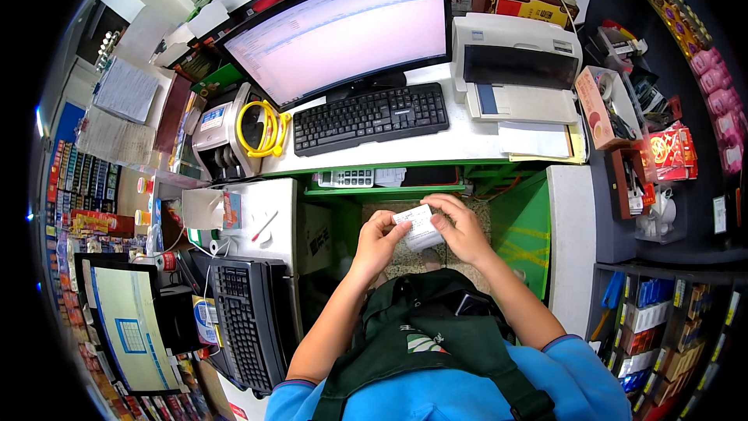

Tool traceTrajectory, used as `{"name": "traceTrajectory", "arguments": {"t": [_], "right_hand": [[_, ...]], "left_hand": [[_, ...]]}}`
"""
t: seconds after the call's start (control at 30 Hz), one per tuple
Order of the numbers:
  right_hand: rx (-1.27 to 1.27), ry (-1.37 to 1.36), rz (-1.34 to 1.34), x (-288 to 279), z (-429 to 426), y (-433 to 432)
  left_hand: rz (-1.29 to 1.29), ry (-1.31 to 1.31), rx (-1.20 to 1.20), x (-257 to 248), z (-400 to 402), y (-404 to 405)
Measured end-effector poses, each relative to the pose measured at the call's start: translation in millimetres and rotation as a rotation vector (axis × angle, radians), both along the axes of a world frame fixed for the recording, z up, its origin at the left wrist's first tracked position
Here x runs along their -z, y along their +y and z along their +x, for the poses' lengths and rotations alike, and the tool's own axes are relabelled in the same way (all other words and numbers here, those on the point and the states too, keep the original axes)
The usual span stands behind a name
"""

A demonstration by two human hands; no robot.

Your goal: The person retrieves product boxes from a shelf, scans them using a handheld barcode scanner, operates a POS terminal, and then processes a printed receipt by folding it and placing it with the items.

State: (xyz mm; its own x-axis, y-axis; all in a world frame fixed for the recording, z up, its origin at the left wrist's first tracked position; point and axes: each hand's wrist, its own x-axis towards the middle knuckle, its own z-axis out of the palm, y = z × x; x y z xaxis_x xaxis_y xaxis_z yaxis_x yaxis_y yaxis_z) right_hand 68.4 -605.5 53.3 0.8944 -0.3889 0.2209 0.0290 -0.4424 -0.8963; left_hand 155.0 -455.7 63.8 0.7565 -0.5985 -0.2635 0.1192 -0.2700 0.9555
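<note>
Both my hands are in front of my apron (pixel 426 327), at a small white paper slip (pixel 418 222) that bears print and hangs in a curl. My left hand (pixel 377 242) pinches its left edge between thumb and fingers. At the slip's upper right is my right hand (pixel 461 231), thumb and fingertips against the edge. Beyond them, a green drawer (pixel 385 192) under the white desk (pixel 467 146) sticks out with a calculator (pixel 346 178) in it. A black keyboard (pixel 371 118) lies on the desk before a lit monitor (pixel 350 29).
Right of the monitor stands a white printer (pixel 517 58). To the left are a banknote counter (pixel 219 134), a coiled yellow cable (pixel 260 128), a second keyboard (pixel 245 316) and another screen (pixel 131 327). A green panel (pixel 520 228) and a white counter (pixel 572 245) bound my right side.
</note>
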Motion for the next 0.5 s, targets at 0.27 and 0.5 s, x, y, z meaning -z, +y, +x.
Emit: {"name": "traceTrajectory", "arguments": {"t": [0.27, 0.5], "right_hand": [[-0.001, 0.146, 0.714, 21.7, -7.2, 9.1], [0.061, 0.079, 0.791, 13.3, -18.3, 26.7]], "left_hand": [[-0.064, 0.326, -0.103, -8.8, -5.3, -6.9], [-0.056, 0.168, -0.009, 1.9, -4.0, -3.1]]}}
